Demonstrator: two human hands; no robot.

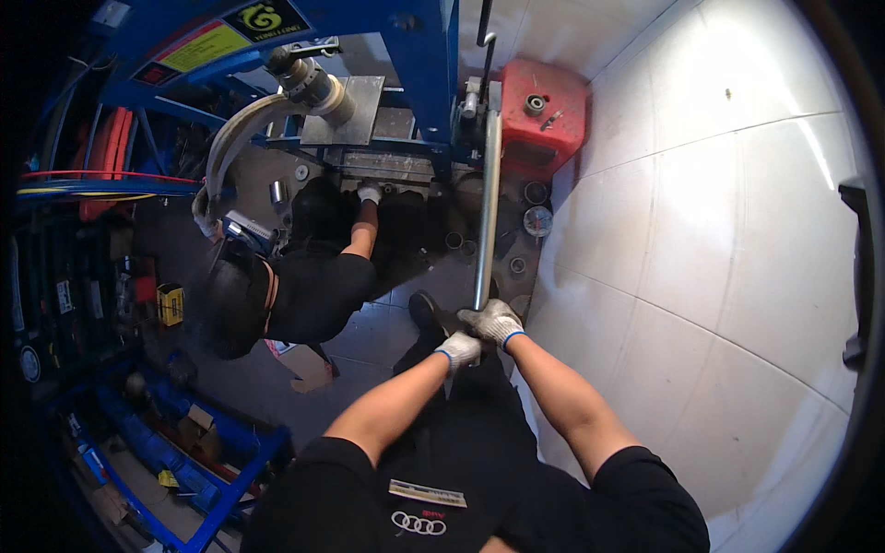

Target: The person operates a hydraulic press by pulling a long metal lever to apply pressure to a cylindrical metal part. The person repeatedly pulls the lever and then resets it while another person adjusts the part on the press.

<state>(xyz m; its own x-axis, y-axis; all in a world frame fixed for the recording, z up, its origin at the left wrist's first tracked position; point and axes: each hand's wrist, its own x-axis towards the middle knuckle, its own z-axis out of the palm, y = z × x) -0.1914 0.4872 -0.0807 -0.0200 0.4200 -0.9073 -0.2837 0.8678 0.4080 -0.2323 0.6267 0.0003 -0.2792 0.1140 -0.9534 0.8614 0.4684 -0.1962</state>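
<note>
Both my hands wear pale knit gloves and are closed around the near end of a long silvery lever. My right hand wraps the tip from the right, and my left hand grips just below and to its left. What the fingers cover there is hidden. From my hands the lever runs away to a pivot beside a red metal tank. The blue press frame stands left of that tank, with a metal ram over a steel plate.
A co-worker in black crouches at the left, one gloved hand by the press base. Metal rings and a round jar lie near a white tiled wall on my right. A blue rack stands lower left, near a torn carton.
</note>
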